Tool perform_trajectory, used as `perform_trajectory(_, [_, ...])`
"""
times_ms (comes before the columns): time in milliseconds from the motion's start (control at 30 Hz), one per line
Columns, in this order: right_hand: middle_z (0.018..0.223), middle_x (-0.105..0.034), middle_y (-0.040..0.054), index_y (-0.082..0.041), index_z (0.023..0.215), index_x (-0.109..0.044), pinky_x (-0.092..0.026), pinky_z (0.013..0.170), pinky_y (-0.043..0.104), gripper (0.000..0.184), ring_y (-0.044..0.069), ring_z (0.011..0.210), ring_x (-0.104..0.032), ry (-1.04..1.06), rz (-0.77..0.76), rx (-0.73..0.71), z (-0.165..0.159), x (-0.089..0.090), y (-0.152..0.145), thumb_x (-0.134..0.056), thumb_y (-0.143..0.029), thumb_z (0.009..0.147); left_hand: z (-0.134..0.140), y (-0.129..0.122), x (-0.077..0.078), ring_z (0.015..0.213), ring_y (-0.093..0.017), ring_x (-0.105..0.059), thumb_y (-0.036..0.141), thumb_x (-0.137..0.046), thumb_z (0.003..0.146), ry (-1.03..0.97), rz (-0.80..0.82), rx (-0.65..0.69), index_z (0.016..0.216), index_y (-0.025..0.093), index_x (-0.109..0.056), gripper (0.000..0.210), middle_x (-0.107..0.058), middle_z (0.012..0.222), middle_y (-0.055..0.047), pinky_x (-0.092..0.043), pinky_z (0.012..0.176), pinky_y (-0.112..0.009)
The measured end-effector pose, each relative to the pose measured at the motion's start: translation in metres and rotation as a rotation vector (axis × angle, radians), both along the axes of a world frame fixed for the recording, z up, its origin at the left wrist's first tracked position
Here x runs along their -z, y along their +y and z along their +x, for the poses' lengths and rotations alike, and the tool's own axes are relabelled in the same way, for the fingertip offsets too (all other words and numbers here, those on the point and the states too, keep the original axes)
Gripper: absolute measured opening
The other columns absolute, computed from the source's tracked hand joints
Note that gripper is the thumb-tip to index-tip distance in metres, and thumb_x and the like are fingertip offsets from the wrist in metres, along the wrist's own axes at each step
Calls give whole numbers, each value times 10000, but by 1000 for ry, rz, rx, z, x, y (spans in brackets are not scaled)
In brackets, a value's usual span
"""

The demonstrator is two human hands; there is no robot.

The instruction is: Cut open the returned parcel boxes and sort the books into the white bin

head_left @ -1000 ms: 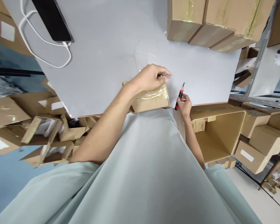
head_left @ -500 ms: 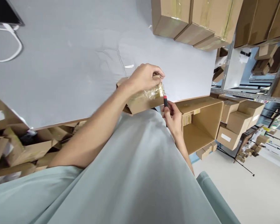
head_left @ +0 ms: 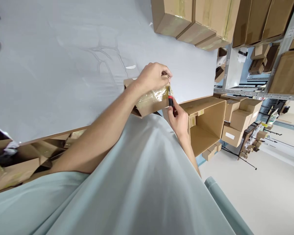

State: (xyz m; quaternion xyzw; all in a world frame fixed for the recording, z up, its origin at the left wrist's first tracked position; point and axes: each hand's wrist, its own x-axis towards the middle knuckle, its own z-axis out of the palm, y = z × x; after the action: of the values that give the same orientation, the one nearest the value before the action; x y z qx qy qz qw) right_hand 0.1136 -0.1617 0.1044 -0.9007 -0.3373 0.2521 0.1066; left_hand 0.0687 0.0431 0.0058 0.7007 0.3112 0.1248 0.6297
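Note:
A small cardboard box [head_left: 153, 103] lies at the table's near edge, with shiny clear tape across its upper face. My left hand [head_left: 155, 75] rests over the box, fingers curled and gripping its right end; the thumb's exact hold is partly hidden. In my right hand [head_left: 179, 120] is a utility knife [head_left: 171, 101] with a red and black handle. Its thin metal tip points up at the box's right end, close to my left fingertips. Whether the tip touches the tape, I cannot tell.
Large taped cartons [head_left: 196, 23] stand at the back right of the grey table [head_left: 63, 81]. To the right is an open carton [head_left: 208, 130], with stacked boxes [head_left: 242, 114] beyond it. Opened cardboard [head_left: 22, 169] is heaped below left. A white scrap [head_left: 130, 67] lies behind the box.
The knife has tilted and moved slightly left, closer to the box's right end, with my right hand following. My left hand keeps its grip. The whole view has shifted a little.

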Motion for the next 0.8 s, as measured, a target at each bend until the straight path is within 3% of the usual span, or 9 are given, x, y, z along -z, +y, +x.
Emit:
perform_trajectory(367, [845,-753,22,-274,1553,-716,-419,709,293,559,188,743,-622,13,-92,3,9,-23,18,-508,-393,1048,2,-4,5,1073,-328,-774,348,-777,898,-11,30,-9,988,342,-893,147,-867,995,-25,-590,1028,-478])
perform_trajectory(800, [910,-796,47,-353,1555,-708,-528,873,387,522,286,921,-745,-3,-227,125,-5,-25,32,-526,-430,1071,-3,-13,-12,1111,-321,-795,301,-706,926,36,93,-9,1051,328,-888,222,-875,1067,-10,-592,1090,-479])
